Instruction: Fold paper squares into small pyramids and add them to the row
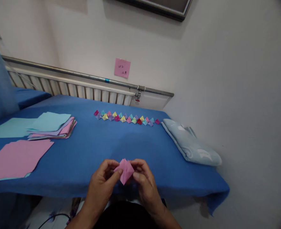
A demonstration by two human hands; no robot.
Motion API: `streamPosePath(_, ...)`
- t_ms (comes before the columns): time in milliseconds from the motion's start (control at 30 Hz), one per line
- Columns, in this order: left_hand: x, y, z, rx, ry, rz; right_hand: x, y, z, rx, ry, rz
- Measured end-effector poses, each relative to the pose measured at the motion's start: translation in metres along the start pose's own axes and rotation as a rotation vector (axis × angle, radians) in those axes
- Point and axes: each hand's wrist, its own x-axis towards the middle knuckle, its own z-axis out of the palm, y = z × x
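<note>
Between both hands, above the table's front edge, is a small pink folded paper piece (125, 171), diamond-shaped with creases and a pointed top. My left hand (104, 179) pinches its left side, thumb lying across the front. My right hand (145, 181) grips the right corner between thumb and fingers. Farther back on the blue cloth, several small folded paper pieces (129, 120) in pink, yellow, purple, red and turquoise lie in a long zigzag row.
Left on the blue-covered table (90, 143) are a stack of coloured paper (51, 122) and pink sheets (18, 159). A folded light-blue blanket (190, 143) lies at the right. Behind stand a radiator (83, 91) and a pipe (83, 74), with a pink note (122, 68) on the wall.
</note>
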Motion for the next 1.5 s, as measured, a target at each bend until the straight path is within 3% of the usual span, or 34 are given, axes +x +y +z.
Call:
streamPosePath(67,-0.001,-0.001,0.000,0.005,-0.001,-0.008,0.002,-0.003,0.002,-0.032,0.057,0.066)
streamPosePath(200,-0.001,0.001,-0.001,-0.009,-0.027,-0.042,0.006,-0.009,0.006,-0.143,0.049,0.149)
streamPosePath(367,0.002,0.006,-0.004,-0.008,-0.156,-0.136,0.005,-0.011,0.007,-0.181,0.067,0.124)
streamPosePath(767,0.010,0.015,-0.013,0.187,-0.260,-0.127,0.006,-0.013,0.003,-0.278,-0.042,0.089)
streamPosePath(1000,0.012,0.015,-0.014,0.205,-0.164,-0.065,0.005,-0.012,0.003,-0.145,-0.163,0.265)
streamPosePath(1100,0.013,0.015,-0.016,0.207,-0.126,-0.046,0.002,-0.014,0.003,-0.119,-0.219,0.275)
streamPosePath(1400,0.017,0.011,-0.018,0.076,-0.101,-0.134,-0.001,-0.003,0.003,-0.108,-0.198,0.401)
streamPosePath(1500,0.019,0.007,-0.017,0.011,-0.091,-0.181,-0.003,-0.002,0.005,-0.093,-0.197,0.379)
